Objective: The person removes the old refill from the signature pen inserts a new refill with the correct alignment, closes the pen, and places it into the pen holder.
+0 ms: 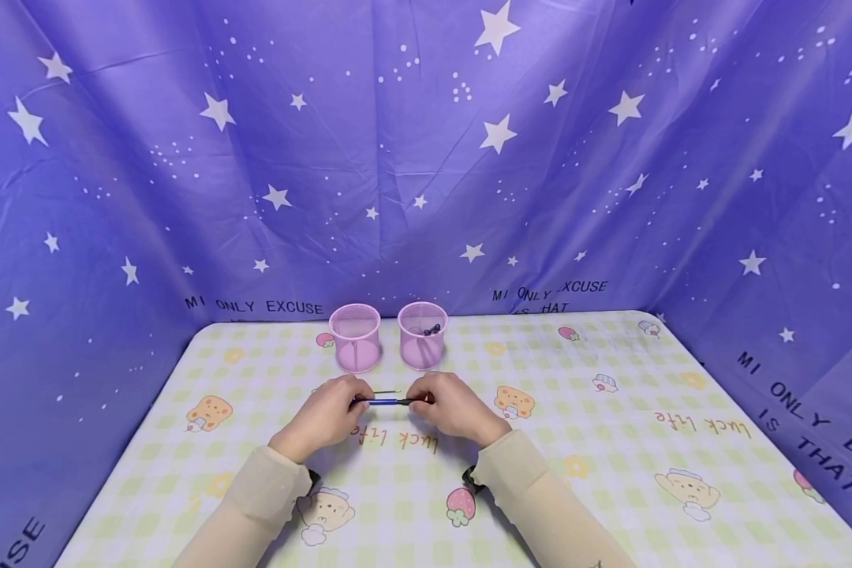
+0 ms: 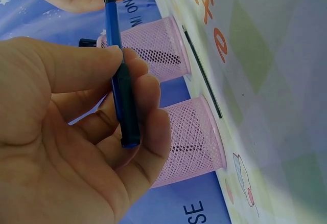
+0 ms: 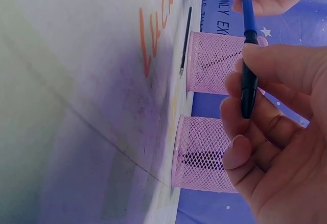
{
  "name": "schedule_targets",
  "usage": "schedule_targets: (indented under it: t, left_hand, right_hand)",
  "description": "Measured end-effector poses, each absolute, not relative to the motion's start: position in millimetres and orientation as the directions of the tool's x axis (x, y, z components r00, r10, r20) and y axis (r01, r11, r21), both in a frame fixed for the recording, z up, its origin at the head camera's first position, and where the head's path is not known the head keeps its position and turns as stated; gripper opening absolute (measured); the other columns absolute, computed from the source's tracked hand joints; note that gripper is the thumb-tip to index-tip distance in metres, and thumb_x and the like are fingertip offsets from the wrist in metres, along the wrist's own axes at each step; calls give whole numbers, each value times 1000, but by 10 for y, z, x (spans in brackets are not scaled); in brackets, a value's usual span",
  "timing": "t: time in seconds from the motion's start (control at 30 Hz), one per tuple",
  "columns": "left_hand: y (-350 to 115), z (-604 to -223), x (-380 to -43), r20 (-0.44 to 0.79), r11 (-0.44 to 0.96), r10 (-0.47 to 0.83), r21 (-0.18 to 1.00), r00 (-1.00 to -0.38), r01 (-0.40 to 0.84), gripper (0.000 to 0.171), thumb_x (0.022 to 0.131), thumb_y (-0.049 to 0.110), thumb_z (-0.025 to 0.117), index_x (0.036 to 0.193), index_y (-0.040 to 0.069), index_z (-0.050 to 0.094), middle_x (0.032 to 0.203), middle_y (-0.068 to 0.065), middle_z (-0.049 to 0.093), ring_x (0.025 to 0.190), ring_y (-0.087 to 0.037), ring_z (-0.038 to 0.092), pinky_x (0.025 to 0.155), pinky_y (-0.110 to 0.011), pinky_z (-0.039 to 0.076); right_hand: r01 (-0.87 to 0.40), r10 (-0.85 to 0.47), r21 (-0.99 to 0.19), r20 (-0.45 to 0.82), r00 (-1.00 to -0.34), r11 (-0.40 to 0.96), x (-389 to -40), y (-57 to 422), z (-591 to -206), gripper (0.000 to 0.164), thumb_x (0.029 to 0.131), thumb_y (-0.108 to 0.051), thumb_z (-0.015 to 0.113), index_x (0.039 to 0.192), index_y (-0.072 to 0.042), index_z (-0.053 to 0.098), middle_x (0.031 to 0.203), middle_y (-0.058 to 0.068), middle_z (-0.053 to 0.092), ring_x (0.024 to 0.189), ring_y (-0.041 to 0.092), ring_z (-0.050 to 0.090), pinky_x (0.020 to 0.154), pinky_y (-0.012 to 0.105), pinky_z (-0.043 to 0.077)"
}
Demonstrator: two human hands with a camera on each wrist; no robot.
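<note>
My left hand point(image 1: 330, 412) and my right hand point(image 1: 450, 404) hold a blue pen point(image 1: 382, 401) level between them, low over the table. In the left wrist view, the thumb and fingers of the left hand pinch the pen's blue barrel point(image 2: 113, 24) near its dark clip end. Over in the right wrist view, the right hand's thumb and fingers grip the black tapered end point(image 3: 249, 93). A thin dark pen refill point(image 2: 203, 73) lies on the table just beyond the pen, touched by neither hand.
Two pink mesh pen holders stand at the back of the table. The left holder point(image 1: 357, 356) shows no contents; the right holder point(image 1: 421, 356) has several small dark items point(image 1: 432, 330) in it. A checked cloth point(image 1: 610, 489) covers the table, with starry purple curtains point(image 1: 426, 158) around it.
</note>
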State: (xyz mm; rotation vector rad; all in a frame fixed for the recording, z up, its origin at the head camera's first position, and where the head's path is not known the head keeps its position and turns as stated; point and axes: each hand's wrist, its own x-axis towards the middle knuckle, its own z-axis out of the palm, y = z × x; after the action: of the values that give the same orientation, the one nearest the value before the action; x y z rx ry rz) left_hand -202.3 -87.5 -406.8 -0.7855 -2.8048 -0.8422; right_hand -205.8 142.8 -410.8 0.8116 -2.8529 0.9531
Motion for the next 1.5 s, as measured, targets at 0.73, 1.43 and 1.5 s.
schedule_targets:
  t: [0.73, 1.43, 1.5]
  left_hand:
    - [-847, -4086, -2007, 306, 723, 450, 427, -839, 543, 12, 82, 1, 68, 85, 12, 69, 82, 6, 58, 77, -14, 56, 74, -38, 47]
    - [-819, -4089, -1986, 425, 701, 457, 369, -781, 611, 18, 77, -2, 72, 81, 15, 68, 78, 7, 55, 73, -13, 55, 68, -35, 47]
    - [-817, -4088, -1986, 440, 694, 455, 369, -774, 618, 19, 75, -2, 73, 81, 15, 68, 78, 7, 55, 73, -13, 55, 68, -35, 47]
  right_hand:
    - [-512, -477, -523, 213, -853, 681, -2050, 1406, -4104, 8, 86, -10, 67, 92, -14, 72, 84, -8, 61, 73, 7, 53, 68, 25, 46]
    - [-572, -512, -487, 266, -817, 660, -2048, 1420, -4092, 8, 88, -8, 64, 91, -12, 71, 83, -7, 61, 73, 7, 53, 68, 23, 46]
    - [-572, -516, -491, 261, -816, 657, -2047, 1420, -4093, 8, 89, -8, 63, 91, -11, 71, 83, -6, 61, 73, 7, 53, 67, 23, 46]
